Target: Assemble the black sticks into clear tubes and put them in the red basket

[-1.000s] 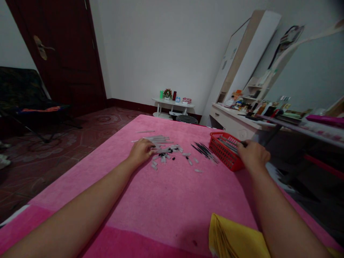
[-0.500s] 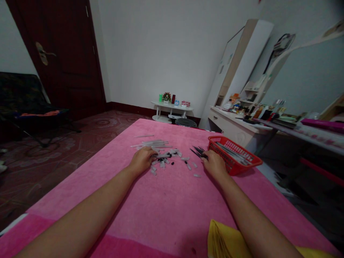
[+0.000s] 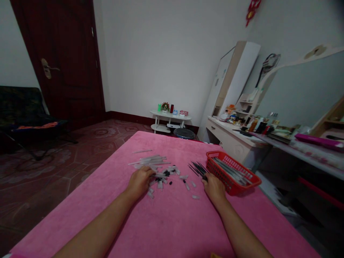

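Note:
My left hand rests on the pink cloth with its fingers curled down at a heap of small translucent caps and black plugs; what lies under the fingertips is hidden. Just beyond it is a bunch of whitish translucent tubes, like pen barrels. My right hand is closed over the near ends of several thin black sticks, like pen refills, that fan out on the cloth. Right beside that hand stands a red plastic basket holding long greyish pen-like sticks.
The pink cloth covers the table. Loose caps lie between the hands, one cap nearer me. Past the table are a low white stand, a dressing table with bottles on the right, and a folding chair at left.
The view has tilted up, so everything sits lower and the yellow cloth at the bottom is nearly out of sight. Both hands stay at about the same places on the table.

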`<state>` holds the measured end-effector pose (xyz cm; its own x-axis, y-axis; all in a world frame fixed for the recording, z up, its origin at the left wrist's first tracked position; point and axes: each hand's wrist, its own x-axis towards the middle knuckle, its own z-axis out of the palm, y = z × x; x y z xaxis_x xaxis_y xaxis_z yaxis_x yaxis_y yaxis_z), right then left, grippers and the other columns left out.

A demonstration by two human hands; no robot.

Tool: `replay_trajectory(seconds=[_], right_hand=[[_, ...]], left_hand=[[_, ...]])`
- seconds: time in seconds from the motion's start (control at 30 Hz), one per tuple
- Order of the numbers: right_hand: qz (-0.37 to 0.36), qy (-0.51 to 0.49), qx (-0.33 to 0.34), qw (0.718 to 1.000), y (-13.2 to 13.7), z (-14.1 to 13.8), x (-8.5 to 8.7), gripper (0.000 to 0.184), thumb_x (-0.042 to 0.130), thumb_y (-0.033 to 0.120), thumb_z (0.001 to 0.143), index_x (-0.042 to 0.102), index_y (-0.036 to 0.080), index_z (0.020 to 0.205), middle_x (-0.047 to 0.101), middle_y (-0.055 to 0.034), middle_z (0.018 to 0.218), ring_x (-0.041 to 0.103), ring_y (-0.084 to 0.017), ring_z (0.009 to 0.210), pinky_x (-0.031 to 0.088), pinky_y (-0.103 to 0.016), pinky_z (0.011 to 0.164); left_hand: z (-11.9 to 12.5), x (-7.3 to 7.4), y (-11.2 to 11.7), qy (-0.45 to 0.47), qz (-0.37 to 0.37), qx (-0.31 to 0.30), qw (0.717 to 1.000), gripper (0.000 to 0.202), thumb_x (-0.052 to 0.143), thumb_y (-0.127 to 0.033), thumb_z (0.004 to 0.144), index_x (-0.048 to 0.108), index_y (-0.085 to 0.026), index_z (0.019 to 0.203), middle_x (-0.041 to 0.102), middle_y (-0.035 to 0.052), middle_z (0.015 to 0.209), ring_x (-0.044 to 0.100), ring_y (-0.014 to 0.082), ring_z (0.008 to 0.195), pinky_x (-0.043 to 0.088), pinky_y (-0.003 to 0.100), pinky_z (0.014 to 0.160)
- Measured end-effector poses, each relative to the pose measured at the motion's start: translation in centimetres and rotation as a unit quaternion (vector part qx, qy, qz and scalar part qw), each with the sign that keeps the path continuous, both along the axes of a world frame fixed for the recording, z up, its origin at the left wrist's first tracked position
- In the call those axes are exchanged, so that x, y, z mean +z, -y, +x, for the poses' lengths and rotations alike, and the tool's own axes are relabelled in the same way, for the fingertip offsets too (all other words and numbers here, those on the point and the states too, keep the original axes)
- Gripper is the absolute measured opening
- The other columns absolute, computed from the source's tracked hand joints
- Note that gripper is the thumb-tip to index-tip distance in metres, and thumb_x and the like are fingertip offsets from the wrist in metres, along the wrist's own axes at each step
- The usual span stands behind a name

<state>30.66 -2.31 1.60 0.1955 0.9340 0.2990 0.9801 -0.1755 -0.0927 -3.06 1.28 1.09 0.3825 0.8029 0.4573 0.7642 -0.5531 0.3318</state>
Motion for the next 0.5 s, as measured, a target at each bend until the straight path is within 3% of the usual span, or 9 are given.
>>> replay_trajectory(seconds=[0.2,0.3,0.4,0.5], right_hand=[[0.045,-0.018,0.007,0.999,0.3,-0.2,0.4,0.016,0.049,0.020,0.086,0.062,0.016,0.093,0.068,-0.0099,0.093,0.065,-0.021,0.085,0.043,-0.028,0.071],[0.085,-0.100,0.100,0.986,0.7,-1.5,1.4,0.019,0.045,0.021,0.087,0.062,0.016,0.095,0.068,-0.0089,0.091,0.064,-0.021,0.085,0.045,-0.030,0.076],[0.106,-0.191,0.223,0.950,1.1,-3.4,2.3,0.023,0.044,0.022,0.087,0.064,0.018,0.097,0.068,-0.0078,0.097,0.063,-0.020,0.090,0.046,-0.030,0.079],[0.101,-0.217,0.278,0.930,1.5,-4.8,2.7,0.024,0.043,0.020,0.087,0.066,0.019,0.093,0.067,-0.0078,0.094,0.062,-0.021,0.089,0.046,-0.031,0.078]], left_hand=[[0.0,-0.2,-0.4,0.111,0.031,-0.026,0.993,0.019,0.055,-0.014,0.083,0.069,-0.021,0.093,0.066,0.0064,0.093,0.060,0.0189,0.091,0.046,0.030,0.080],[-0.1,-0.2,-0.6,0.141,0.047,-0.040,0.988,0.021,0.053,-0.012,0.083,0.068,-0.020,0.094,0.068,0.0067,0.093,0.061,0.0193,0.091,0.047,0.031,0.081],[-0.2,-0.1,-0.7,0.155,0.049,-0.035,0.986,0.018,0.052,-0.013,0.083,0.067,-0.019,0.092,0.068,0.0070,0.090,0.061,0.0193,0.088,0.047,0.031,0.079],[-0.4,-0.2,-0.8,0.165,0.039,-0.021,0.985,0.018,0.051,-0.013,0.083,0.067,-0.018,0.090,0.068,0.0074,0.089,0.060,0.0191,0.087,0.047,0.031,0.078]])
